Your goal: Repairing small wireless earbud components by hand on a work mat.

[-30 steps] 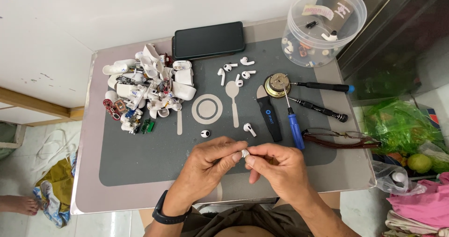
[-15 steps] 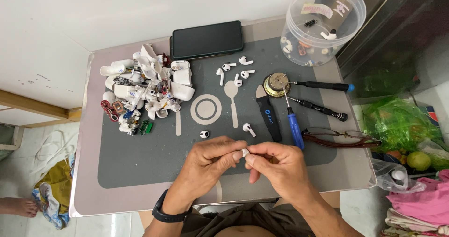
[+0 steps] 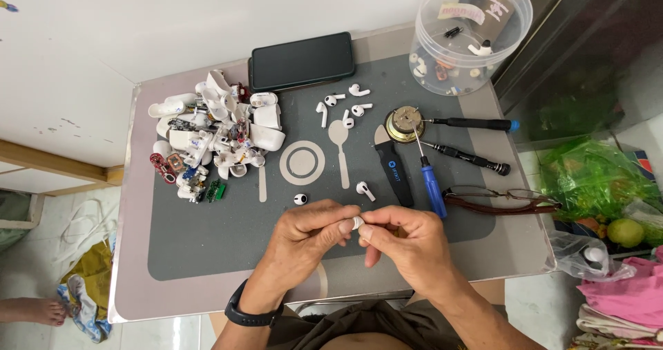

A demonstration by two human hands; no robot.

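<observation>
1. We pinch a small white earbud piece (image 3: 357, 222) between the fingertips of both hands, our left hand (image 3: 309, 234) and right hand (image 3: 407, 243) closed on it, just above the near edge of the grey mat (image 3: 207, 246) on the bench.
2. We judge the step to be working the piece apart or together by fingertip.
3. The next move calls for a steady, fine grip; the blue screwdriver (image 3: 429, 177) and a loose earbud (image 3: 364, 190) lie near.

Left hand (image 3: 307, 236) and right hand (image 3: 407, 243) meet, fingertips pinched together
</observation>
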